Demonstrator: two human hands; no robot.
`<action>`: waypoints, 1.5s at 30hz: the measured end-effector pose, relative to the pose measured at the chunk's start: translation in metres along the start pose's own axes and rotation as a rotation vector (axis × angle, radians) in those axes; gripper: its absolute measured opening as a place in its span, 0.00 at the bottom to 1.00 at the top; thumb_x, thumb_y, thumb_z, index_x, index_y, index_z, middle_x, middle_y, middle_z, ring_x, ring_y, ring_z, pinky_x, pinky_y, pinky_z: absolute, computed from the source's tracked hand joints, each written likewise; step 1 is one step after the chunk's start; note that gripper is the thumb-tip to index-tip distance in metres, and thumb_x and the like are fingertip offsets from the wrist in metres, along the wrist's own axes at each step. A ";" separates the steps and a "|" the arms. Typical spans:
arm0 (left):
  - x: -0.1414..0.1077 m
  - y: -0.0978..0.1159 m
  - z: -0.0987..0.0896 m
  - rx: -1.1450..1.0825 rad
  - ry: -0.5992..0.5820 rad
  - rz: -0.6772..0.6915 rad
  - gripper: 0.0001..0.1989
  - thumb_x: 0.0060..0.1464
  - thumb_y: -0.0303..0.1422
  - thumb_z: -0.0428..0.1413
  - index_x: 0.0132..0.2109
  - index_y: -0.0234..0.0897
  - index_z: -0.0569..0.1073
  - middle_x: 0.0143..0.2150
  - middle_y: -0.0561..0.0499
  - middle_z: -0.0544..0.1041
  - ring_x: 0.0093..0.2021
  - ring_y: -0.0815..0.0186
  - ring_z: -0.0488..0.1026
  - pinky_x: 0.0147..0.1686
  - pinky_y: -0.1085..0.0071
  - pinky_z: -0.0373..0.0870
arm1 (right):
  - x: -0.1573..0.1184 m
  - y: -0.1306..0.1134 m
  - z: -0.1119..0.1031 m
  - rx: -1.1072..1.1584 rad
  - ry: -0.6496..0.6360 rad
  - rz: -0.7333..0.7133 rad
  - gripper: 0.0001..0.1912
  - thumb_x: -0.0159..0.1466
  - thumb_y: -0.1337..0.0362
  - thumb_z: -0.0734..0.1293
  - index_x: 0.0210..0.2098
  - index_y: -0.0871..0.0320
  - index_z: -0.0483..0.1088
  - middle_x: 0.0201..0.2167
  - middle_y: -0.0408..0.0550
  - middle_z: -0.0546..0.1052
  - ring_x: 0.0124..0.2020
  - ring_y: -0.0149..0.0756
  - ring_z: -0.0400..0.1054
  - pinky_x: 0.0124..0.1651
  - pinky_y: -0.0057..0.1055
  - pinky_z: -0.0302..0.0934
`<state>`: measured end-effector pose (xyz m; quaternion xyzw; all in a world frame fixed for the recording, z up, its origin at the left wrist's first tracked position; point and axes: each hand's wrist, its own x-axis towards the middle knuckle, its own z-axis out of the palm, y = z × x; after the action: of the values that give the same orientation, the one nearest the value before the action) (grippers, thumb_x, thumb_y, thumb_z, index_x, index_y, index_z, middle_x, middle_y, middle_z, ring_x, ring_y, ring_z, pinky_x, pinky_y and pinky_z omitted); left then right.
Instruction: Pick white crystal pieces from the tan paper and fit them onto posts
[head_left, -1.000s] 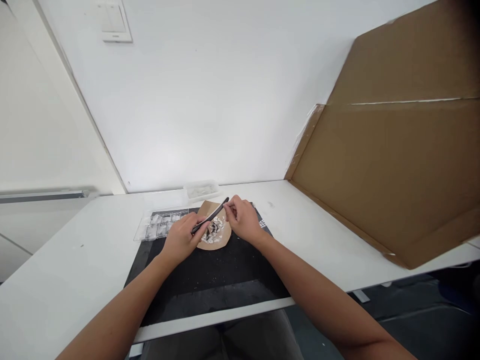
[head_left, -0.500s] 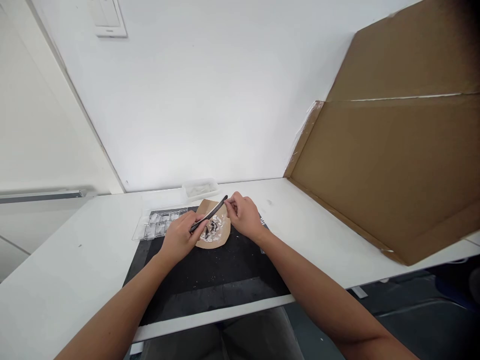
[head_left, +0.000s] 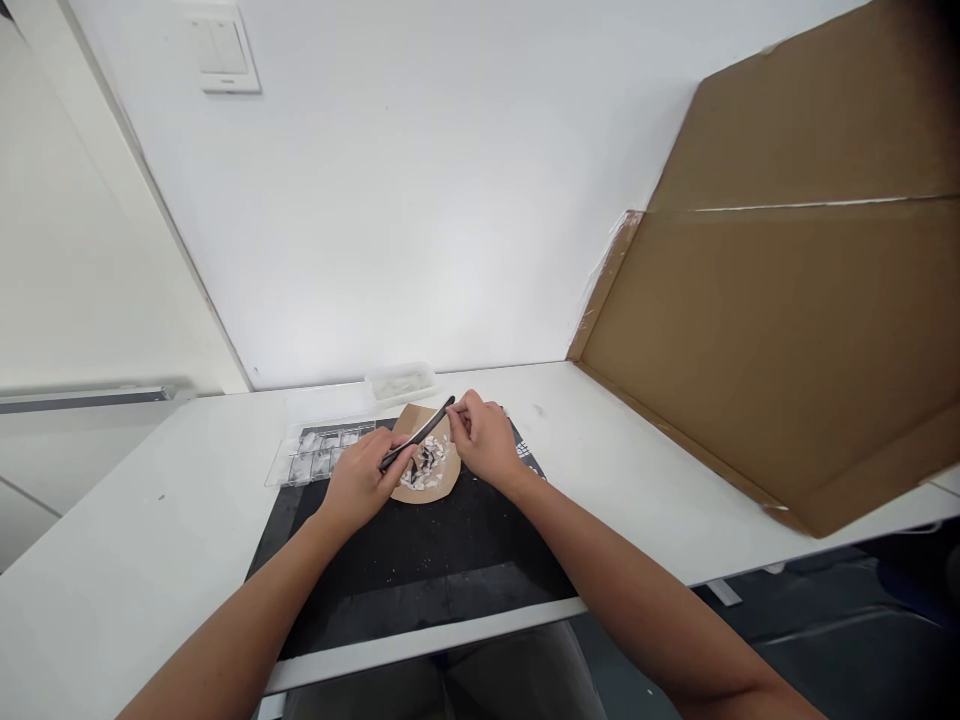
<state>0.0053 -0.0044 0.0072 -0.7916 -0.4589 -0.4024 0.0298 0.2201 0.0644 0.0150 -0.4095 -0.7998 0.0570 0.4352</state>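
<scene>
My left hand (head_left: 364,472) grips the lower end of a slim black strip (head_left: 420,435) with a pale line along its upper side. The strip slants up to the right over a brown paper piece (head_left: 426,493). At its upper end, my right hand (head_left: 482,430) has thumb and forefinger pinched together; whatever they hold is too small to make out. White and black scraps (head_left: 427,460) lie heaped on the brown paper. Under it is a black mat (head_left: 420,550) dotted with tiny specks.
Left of the paper sits a clear divided box (head_left: 319,455) with whitish pieces in its compartments. A small translucent tray (head_left: 401,384) stands by the wall. A large cardboard sheet (head_left: 765,330) leans at the right of the white table (head_left: 172,530).
The view has shifted slightly, so everything appears a little lower. My right hand has turned a bit at the strip's upper end. My left hand keeps its grip.
</scene>
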 end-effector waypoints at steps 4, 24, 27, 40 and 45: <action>-0.001 0.000 0.001 -0.001 -0.011 0.008 0.10 0.68 0.37 0.51 0.47 0.39 0.75 0.32 0.50 0.75 0.33 0.64 0.74 0.34 0.69 0.66 | -0.001 0.001 0.001 0.081 -0.045 0.031 0.08 0.73 0.60 0.59 0.36 0.53 0.60 0.22 0.39 0.76 0.23 0.36 0.70 0.31 0.31 0.56; 0.001 0.000 -0.001 -0.001 0.023 0.012 0.10 0.68 0.37 0.51 0.47 0.40 0.75 0.33 0.50 0.76 0.35 0.64 0.75 0.36 0.68 0.67 | -0.008 -0.015 0.004 0.124 -0.137 -0.118 0.06 0.73 0.62 0.60 0.37 0.53 0.62 0.24 0.39 0.77 0.26 0.35 0.70 0.44 0.35 0.61; 0.002 0.000 -0.002 -0.002 0.024 0.009 0.09 0.68 0.37 0.51 0.47 0.40 0.75 0.35 0.49 0.77 0.35 0.63 0.75 0.36 0.68 0.68 | -0.012 -0.023 0.008 0.100 -0.178 -0.205 0.07 0.72 0.62 0.61 0.36 0.54 0.63 0.26 0.40 0.77 0.28 0.35 0.70 0.49 0.37 0.59; 0.001 0.001 -0.002 -0.001 0.016 0.011 0.10 0.68 0.37 0.51 0.47 0.39 0.75 0.33 0.49 0.76 0.35 0.63 0.75 0.36 0.68 0.68 | -0.004 -0.005 0.000 0.112 -0.113 -0.086 0.06 0.73 0.61 0.60 0.38 0.53 0.62 0.24 0.40 0.77 0.25 0.35 0.71 0.39 0.33 0.61; 0.002 0.001 -0.002 -0.012 0.026 0.004 0.10 0.68 0.37 0.51 0.48 0.41 0.75 0.34 0.50 0.77 0.35 0.63 0.75 0.36 0.68 0.68 | -0.011 -0.018 0.008 0.083 -0.165 -0.243 0.06 0.72 0.62 0.62 0.36 0.54 0.64 0.28 0.41 0.79 0.30 0.36 0.71 0.50 0.36 0.59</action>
<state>0.0058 -0.0047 0.0101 -0.7875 -0.4543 -0.4152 0.0316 0.2066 0.0467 0.0114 -0.2855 -0.8733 0.0705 0.3885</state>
